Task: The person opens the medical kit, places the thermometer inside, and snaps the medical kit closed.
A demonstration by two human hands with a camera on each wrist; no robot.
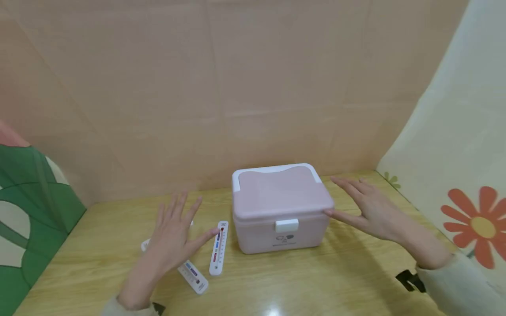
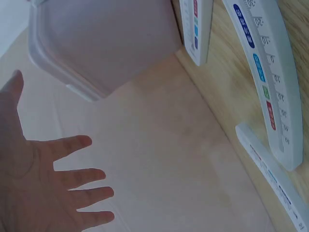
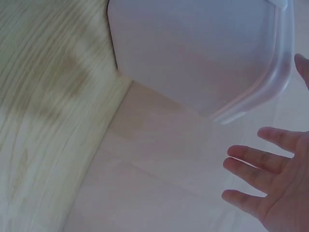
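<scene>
Head view: one pink box [image 1: 282, 195] on the table [image 1: 99, 250]; left hand [image 1: 171, 239] spread wide by the thermometers [image 1: 219, 250], right hand [image 1: 369, 213] splayed, empty, beside the box. Left wrist: three thermometers, hand empty. Right wrist: thumb [image 3: 304, 70] near the lid [image 3: 282, 72], touch unclear.

The rectangular pale-pink plastic box [image 1: 282, 195] has white lid edging [image 1: 272, 169], a white latch [image 1: 286, 225] and a grey front print [image 1: 284, 239]. Left of the box, flat white plastic thermometers [image 1: 219, 251] carry dark-blue, light-blue, green and red labels [image 2: 259, 67]. Beneath the box, the yellowish table [image 1: 253, 281] is wood-grained; behind it, the backdrop cloth [image 1: 253, 87] is plain beige; right of it, whitish cloth [image 1: 454, 118] bears a red-petalled, yellow-centred flower [image 1: 483, 227].
</scene>
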